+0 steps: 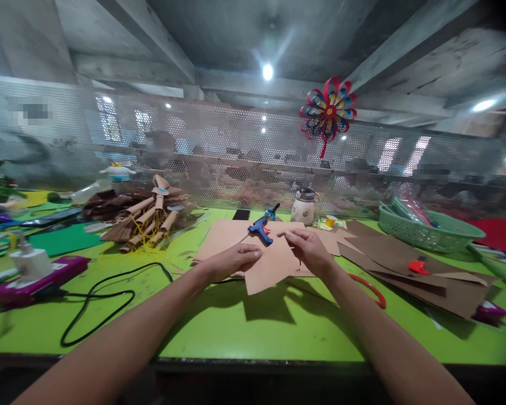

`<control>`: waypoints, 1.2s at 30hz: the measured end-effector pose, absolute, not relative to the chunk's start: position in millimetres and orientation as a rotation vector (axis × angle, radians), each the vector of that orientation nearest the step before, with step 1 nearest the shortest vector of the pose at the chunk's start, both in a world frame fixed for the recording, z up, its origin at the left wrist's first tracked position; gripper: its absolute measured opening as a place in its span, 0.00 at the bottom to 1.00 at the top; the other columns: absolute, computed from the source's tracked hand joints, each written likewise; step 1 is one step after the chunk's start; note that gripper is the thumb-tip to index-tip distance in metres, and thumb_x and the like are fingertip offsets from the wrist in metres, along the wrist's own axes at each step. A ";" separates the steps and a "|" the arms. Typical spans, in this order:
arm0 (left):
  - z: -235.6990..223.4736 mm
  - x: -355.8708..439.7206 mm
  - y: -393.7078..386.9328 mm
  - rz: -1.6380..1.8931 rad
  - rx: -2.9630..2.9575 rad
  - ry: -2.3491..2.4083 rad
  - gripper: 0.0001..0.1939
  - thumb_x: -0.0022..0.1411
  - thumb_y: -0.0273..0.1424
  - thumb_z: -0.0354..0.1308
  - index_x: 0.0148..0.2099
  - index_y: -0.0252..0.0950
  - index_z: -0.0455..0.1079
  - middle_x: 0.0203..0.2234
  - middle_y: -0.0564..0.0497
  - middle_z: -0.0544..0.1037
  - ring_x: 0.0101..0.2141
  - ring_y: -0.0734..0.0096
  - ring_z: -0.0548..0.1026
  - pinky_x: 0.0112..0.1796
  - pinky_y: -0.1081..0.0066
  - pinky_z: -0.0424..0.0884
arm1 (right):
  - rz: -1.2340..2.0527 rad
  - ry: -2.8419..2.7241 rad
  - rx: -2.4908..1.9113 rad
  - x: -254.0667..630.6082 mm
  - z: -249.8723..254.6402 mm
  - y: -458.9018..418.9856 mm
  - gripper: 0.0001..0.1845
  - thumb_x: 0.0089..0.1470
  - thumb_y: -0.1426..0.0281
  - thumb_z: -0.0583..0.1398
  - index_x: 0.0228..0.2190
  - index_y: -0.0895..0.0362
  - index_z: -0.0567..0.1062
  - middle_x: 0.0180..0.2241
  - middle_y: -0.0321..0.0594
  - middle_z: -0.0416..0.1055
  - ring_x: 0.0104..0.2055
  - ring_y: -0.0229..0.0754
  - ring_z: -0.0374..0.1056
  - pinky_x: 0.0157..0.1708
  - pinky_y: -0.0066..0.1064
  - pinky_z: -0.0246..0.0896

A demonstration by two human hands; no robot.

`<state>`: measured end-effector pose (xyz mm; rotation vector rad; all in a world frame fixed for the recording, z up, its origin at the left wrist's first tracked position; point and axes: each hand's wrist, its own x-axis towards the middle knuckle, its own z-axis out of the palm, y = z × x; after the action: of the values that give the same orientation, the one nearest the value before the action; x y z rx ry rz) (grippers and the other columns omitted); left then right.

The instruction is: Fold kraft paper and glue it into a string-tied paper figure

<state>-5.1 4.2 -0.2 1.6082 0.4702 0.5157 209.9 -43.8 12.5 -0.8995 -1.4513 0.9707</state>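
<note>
A tan sheet of craft paper (270,274) is held up between my hands, tilted, its shadow falling on the green table. At its left edge, my left hand (235,261) is closed on it, thumb on top. My right hand (311,248) pinches its upper right part between thumb and fingers. Just beyond the sheet, a blue hot glue gun (260,230) with a red trigger rests on a stack of tan paper (219,239). The right fingertips are a little to the right of the glue gun.
Fan-like bundles of brown paper (145,216) lie at left, near a purple power strip (42,281) and black cable (96,295). Dark brown sheets (430,261), red scissors (375,292) and a green basket (430,228) are at right. A jar-like bottle (303,208) stands behind.
</note>
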 end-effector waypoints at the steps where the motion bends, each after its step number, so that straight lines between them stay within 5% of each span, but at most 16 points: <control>1: 1.8 -4.7 1.4 0.531 1.527 0.445 0.14 0.55 0.39 0.59 0.30 0.32 0.64 0.20 0.56 0.62 0.20 0.81 0.58 0.22 0.78 0.53 | 1.041 -1.433 -0.813 211.1 16.4 -47.0 0.16 0.50 0.60 0.58 0.35 0.58 0.76 0.26 0.38 0.69 0.27 0.37 0.64 0.28 0.30 0.61; 8: 5.2 -0.4 -17.0 0.425 1.234 0.294 0.13 0.54 0.33 0.61 0.39 0.29 0.71 0.25 0.48 0.73 0.24 0.76 0.69 0.28 0.75 0.62 | 1.272 -1.660 -0.589 202.6 26.6 -65.9 0.20 0.44 0.67 0.65 0.42 0.55 0.75 0.34 0.41 0.72 0.35 0.42 0.68 0.40 0.39 0.63; 14: -4.3 6.2 -17.5 0.195 1.281 0.159 0.16 0.56 0.41 0.55 0.35 0.30 0.69 0.22 0.44 0.74 0.23 0.67 0.73 0.28 0.68 0.67 | 1.136 -1.635 -0.698 198.0 16.0 -61.4 0.09 0.43 0.65 0.66 0.25 0.58 0.76 0.26 0.38 0.70 0.30 0.39 0.66 0.33 0.34 0.65; 20: -1.7 10.7 -21.0 0.228 1.306 0.166 0.21 0.60 0.43 0.49 0.45 0.31 0.66 0.34 0.39 0.76 0.34 0.58 0.76 0.37 0.60 0.68 | 1.163 -1.571 -0.780 197.6 10.5 -55.8 0.13 0.46 0.62 0.64 0.25 0.60 0.73 0.21 0.36 0.67 0.22 0.36 0.63 0.22 0.30 0.61; 29: -1.8 5.1 7.3 0.754 1.282 0.645 0.24 0.55 0.47 0.54 0.45 0.32 0.68 0.36 0.43 0.75 0.34 0.68 0.72 0.33 0.72 0.66 | 1.009 -1.768 -0.997 201.9 -0.6 -39.7 0.21 0.50 0.55 0.58 0.37 0.60 0.68 0.26 0.37 0.67 0.22 0.34 0.62 0.22 0.28 0.61; 36: 6.5 1.5 1.8 0.629 1.591 0.611 0.26 0.52 0.51 0.55 0.38 0.31 0.71 0.33 0.44 0.75 0.32 0.66 0.72 0.31 0.71 0.66 | 0.969 -2.028 -1.057 190.8 -1.3 -49.4 0.18 0.54 0.57 0.54 0.32 0.59 0.72 0.25 0.36 0.65 0.24 0.34 0.58 0.22 0.25 0.55</control>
<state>1.5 1.8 6.5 1.5909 0.6111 0.6286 190.8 -49.4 -1.3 -1.0567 -2.0282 0.9694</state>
